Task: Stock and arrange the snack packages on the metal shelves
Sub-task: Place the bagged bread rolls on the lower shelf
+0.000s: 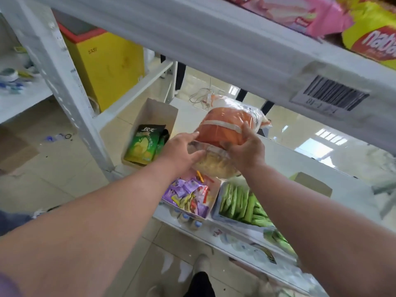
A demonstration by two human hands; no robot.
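Observation:
An orange and clear snack bag is held above the white metal shelf, its see-through lower part showing pale yellow snacks. My right hand grips the bag's right side with fingers curled over it. My left hand touches the bag's left side with fingers stretched out. Below the bag stand a cardboard box of purple candy packets and a tray of green packets.
A cardboard box with a green chip bag stands at the shelf's left end. The upper shelf carries pink and yellow packages and a barcode label. A yellow chest freezer stands behind. The white upright post is left.

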